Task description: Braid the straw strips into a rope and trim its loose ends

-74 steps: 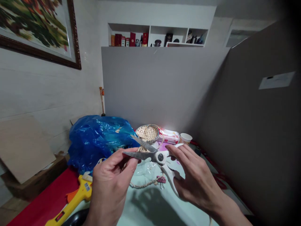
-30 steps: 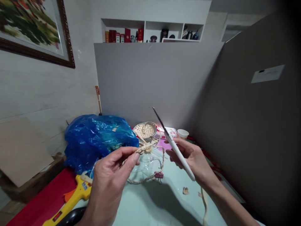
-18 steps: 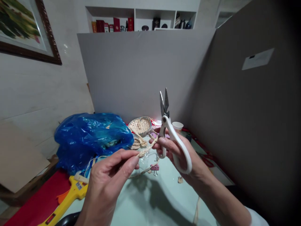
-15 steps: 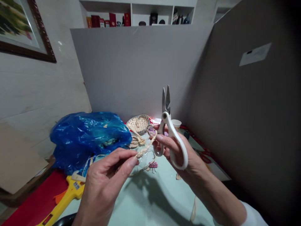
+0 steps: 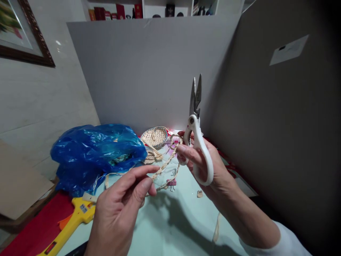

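Note:
A pale braided cord (image 5: 167,163) stretches between my two hands above the table. My left hand (image 5: 119,206) pinches its lower part between thumb and fingers. The thumb and fingers of my right hand (image 5: 220,172) are closed on the cord's upper part. White-handled scissors (image 5: 209,161) also hang in the right hand, blades pointing up and slightly parted, away from the cord. Another length of the cord loops below, passing by a pink binder clip (image 5: 172,182). Whether the clip grips the cord I cannot tell.
A blue plastic bag (image 5: 93,149) lies at the left, with a yellow glue gun (image 5: 78,215) nearer me. Behind the hands are a small woven basket (image 5: 151,138) and a fibre coil (image 5: 149,158). A scrap (image 5: 199,194) and a pale strip (image 5: 217,227) lie at right. Grey panels (image 5: 149,71) enclose the table.
The right hand and scissors have risen and shifted slightly right in view. The left fingers have loosened a little around the cord, and more braid shows between the hands. The view has tilted down.

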`<state>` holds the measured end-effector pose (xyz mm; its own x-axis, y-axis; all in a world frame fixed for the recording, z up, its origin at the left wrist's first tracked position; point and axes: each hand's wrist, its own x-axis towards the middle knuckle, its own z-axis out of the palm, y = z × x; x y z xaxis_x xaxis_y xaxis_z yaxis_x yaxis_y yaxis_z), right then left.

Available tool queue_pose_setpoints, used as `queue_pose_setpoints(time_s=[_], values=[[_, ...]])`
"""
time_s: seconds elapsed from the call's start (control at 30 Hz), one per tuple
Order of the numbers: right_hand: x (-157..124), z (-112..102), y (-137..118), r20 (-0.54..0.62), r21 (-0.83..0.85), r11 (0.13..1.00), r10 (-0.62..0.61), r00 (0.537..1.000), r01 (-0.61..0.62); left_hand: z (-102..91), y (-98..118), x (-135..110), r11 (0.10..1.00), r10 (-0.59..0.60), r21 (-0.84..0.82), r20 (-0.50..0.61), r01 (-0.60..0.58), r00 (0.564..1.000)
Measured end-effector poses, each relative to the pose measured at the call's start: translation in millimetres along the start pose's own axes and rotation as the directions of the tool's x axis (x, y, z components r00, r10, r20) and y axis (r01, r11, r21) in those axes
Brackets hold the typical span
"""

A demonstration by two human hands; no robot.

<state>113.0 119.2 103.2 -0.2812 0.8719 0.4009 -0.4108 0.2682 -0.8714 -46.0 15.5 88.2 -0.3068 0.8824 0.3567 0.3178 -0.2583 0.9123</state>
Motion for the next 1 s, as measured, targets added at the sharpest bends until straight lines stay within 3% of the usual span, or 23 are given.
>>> queue_pose_setpoints(time_s=[0.17,0.33,0.47,0.57,0.63,0.87,1.0], values=[[-0.9,0.7,-1.8,-0.035,0.009,1.0,-0.01,0.999,0.01,1.2,4.4,-2.0,0.986,0.097,0.144,-0.05,-0.088,0.994],[-2.1,1.2,-6.7,-0.069,-0.063,0.998,-0.021,0.997,0.017,6.9,8.7,-2.2,0.986,0.127,0.122,-0.083,-0.116,0.988],[-3.0,3.8,-8.6,-0.091,-0.129,0.992,-0.014,0.996,0.003,7.7,8.1,-3.0,0.996,-0.077,-0.038,0.048,0.078,0.996],[-1.3,3.5,-7.9,-0.077,-0.21,0.978,-0.01,0.997,-0.006,5.8,3.9,-1.3,0.95,-0.249,-0.135,0.215,0.281,0.944],[1.5,-0.6,-5.5,-0.033,-0.292,0.956,-0.005,0.999,-0.005,4.9,0.7,1.1,0.902,-0.333,-0.188,0.27,0.389,0.903],[16.6,-30.2,16.5,0.084,-0.627,0.778,0.015,0.996,0.041,5.1,2.1,6.3,0.758,-0.374,-0.395,0.39,0.52,0.841],[17.6,-32.2,22.1,0.102,-0.741,0.669,0.032,0.994,0.055,2.5,5.8,9.3,0.679,-0.405,-0.466,0.407,0.567,0.819]])
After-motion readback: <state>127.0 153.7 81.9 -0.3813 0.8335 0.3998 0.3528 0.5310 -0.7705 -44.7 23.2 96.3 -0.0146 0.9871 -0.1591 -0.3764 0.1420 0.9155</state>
